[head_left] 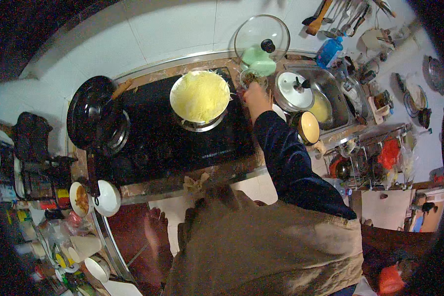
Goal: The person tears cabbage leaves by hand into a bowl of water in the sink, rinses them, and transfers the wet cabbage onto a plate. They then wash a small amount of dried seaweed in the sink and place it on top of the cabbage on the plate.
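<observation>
My right hand (259, 101), in a dark blue sleeve, reaches to the back right of the cooktop. Its fingers are closed at the near rim of a small clear glass bowl (248, 78) with dark contents; the fingertips are partly hidden. Left of it, a white bowl (174, 104) heaped with pale yellow shreds rests over a burner of the black cooktop (148, 133). A glass lid (254, 37) with a black knob leans on the wall behind, next to a light green container (261, 64). My left hand is out of view.
A dark wok (86, 111) stands at the cooktop's left. Right of my hand are a lidded pot (290, 93), a cup-like container (308, 127) and a metal sink (336, 106). A white bowl (108, 198) and a dish of brown food (78, 199) sit at the front left edge.
</observation>
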Motion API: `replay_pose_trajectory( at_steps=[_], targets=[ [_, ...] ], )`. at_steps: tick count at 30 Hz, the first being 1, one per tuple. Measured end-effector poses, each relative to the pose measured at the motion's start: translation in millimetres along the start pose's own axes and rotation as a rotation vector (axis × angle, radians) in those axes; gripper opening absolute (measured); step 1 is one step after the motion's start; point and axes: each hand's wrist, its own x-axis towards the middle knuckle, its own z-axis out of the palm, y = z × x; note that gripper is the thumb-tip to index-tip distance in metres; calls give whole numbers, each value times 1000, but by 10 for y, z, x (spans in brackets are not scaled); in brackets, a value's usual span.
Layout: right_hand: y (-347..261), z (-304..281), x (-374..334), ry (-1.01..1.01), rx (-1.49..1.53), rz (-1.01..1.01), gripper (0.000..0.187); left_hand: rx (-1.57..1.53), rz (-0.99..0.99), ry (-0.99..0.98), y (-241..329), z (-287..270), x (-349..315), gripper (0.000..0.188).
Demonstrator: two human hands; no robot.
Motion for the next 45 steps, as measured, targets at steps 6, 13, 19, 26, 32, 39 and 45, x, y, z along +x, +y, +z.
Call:
replay_pose_trajectory(
  at_steps=[6,13,19,26,32,39,45],
  targets=[
    [267,300,474,-225,-361,-75,16,80,-47,-82,26,25,77,34],
    [8,493,684,63,1311,631,17,54,-74,-38,-75,133,86,37],
    [-260,37,404,-131,1570,508,18,146,-32,-171,-121,271,174,36],
    [-364,-785,-992,-188,1312,229,17,241,-106,-181,-145,696,112,35],
    [79,-1102,-2260,-408,1188,216,21,603,-54,-301,-146,1099,37,34],
    [717,-1510,-3529,-451,1080,354,22,662,-288,-1013,-785,1510,-245,57],
    [1298,-1844,-3968,-433,1076,406,22,573,-602,-1194,-1220,1937,-862,53]
  ],
)
